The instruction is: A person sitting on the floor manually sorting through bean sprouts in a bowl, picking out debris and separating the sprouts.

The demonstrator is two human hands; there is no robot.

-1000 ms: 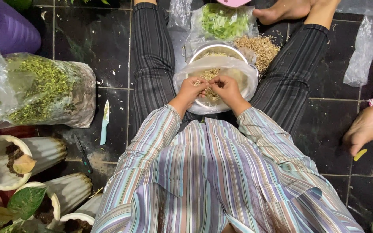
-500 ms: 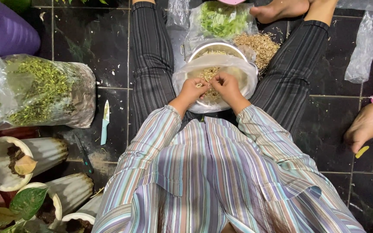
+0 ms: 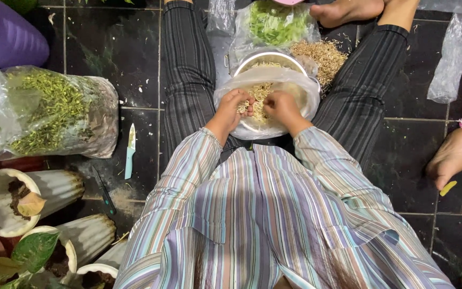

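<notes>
I sit on a dark tiled floor with a metal bowl (image 3: 267, 58) between my legs, a clear plastic bag (image 3: 306, 91) over its near side. Pale shredded strands (image 3: 260, 93) fill it. My left hand (image 3: 235, 107) and my right hand (image 3: 280, 106) are both in the bowl, fingers curled around small pinches of the strands, close together. Beyond the bowl lies a loose heap of pale strands (image 3: 322, 56) and a bag of green shreds (image 3: 276, 22).
A small light-handled knife (image 3: 130, 151) lies on the floor at left, by a large bag of green plant bits (image 3: 49, 109). White ribbed pots (image 3: 38, 192) and a purple pot (image 3: 6, 32) stand at left. Another person's foot (image 3: 455, 155) is at right, with clear bags (image 3: 453, 53).
My hands have shifted a little within the bowl, still working the strands. Everything else has stayed in place.
</notes>
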